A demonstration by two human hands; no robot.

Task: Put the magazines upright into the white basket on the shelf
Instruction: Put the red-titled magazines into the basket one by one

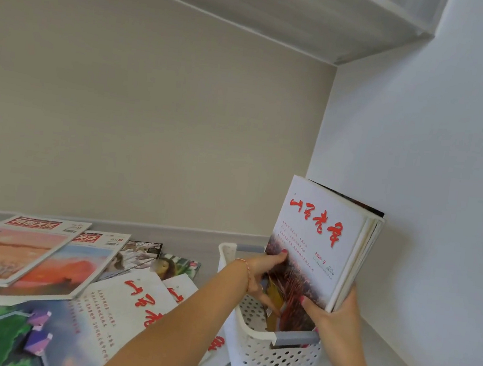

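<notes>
From the head view, a white basket (268, 357) with round holes and grey handles stands on the grey shelf (394, 365), close to the right wall. A bundle of magazines (318, 239) stands upright in it, leaning a little to the right, the front cover white with red script and a reddish picture below. The right hand (337, 311) grips the bundle's lower right edge, thumb across the cover and fingers curled behind. The left hand (263, 272) reaches over the basket's left rim and holds the bundle's lower left edge, thumb on the cover; a thin bracelet (247, 269) circles the wrist. To the left, more magazines lie flat and overlapping on the shelf (53, 266), some with red titles, one green at the near edge.
</notes>
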